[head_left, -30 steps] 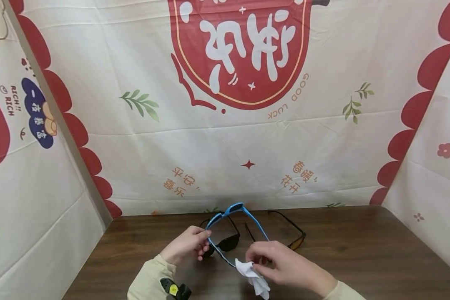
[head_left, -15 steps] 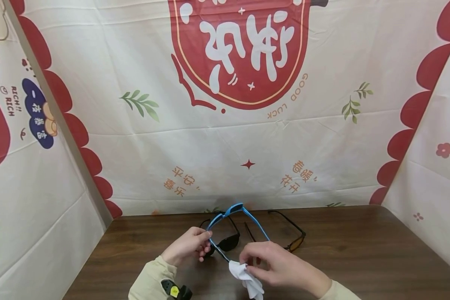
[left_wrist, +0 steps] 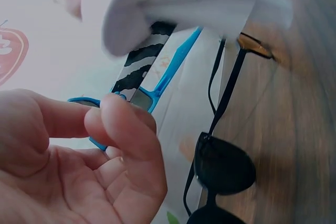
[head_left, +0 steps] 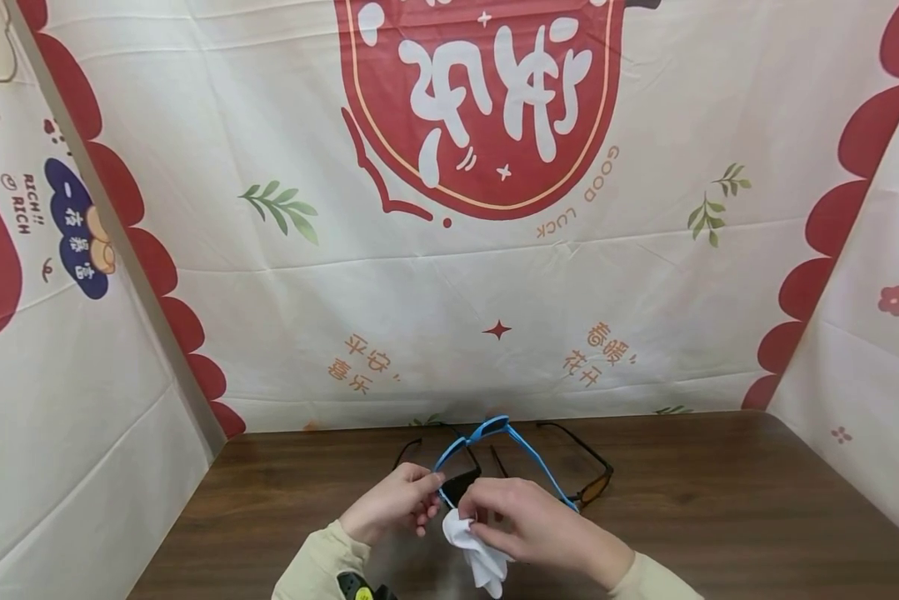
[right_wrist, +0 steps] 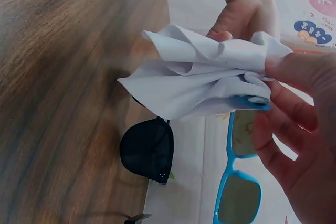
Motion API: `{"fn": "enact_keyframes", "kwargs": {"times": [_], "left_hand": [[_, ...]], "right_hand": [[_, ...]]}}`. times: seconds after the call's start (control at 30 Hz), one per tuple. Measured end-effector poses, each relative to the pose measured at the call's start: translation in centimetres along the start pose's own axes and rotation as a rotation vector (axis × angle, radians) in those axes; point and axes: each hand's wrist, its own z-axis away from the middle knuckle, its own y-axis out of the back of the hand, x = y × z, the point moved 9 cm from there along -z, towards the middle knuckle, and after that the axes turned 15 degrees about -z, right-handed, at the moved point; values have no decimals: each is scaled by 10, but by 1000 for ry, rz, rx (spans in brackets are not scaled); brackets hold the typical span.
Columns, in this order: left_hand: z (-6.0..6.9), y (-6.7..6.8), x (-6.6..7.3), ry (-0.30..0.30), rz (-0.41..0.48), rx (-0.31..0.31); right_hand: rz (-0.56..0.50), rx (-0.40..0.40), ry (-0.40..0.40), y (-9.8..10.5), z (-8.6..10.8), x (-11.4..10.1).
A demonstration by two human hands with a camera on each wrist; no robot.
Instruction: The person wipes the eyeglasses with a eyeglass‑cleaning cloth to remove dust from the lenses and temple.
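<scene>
- Blue sunglasses (head_left: 490, 427) are held above the counter (head_left: 719, 508), lenses toward the far side, one patterned arm running near into the white cloth (head_left: 477, 557).
- Left grip (head_left: 397, 502) pinches that arm close to its hinge.
- Right grip (head_left: 527, 521) pinches the cloth, bunched about the arm; how tightly cannot be told.
- A hard tug along the arm could twist the frame from the left pinch or strain the hinge.
- Loosely bunched folds might slip off the arm.
- Black sunglasses (left_wrist: 226, 166) lie just beyond; dipping hands could knock them. Orange-lensed glasses (head_left: 595, 485), at far right, seem less exposed.
</scene>
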Motion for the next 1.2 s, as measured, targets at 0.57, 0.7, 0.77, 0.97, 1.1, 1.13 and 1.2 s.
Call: {"fn": "enact_keyframes", "kwargs": {"times": [0.57,0.7,0.77,0.97,1.1,1.13,1.2], "left_hand": [[-4,-15,5,-41,-40,-2],[-5,-14,5,-36,-38,2],[-5,-13,5,-33,-34,6],[-4,-13,3,-28,-19,4],[-3,-14,3,-25,-15,-12],[-3,-14,3,-23,-14,-17],[-2,-15,2,-19,-13,-26]], "right_hand": [[240,103,107,5,-10,-8],[286,115,127,5,-11,-9],[307,120,137,5,-12,-10],[339,124,122,3,-12,-8],[338,121,109,1,-12,-6],[336,120,108,1,-12,-6],[333,119,114,1,-12,-6]]}}
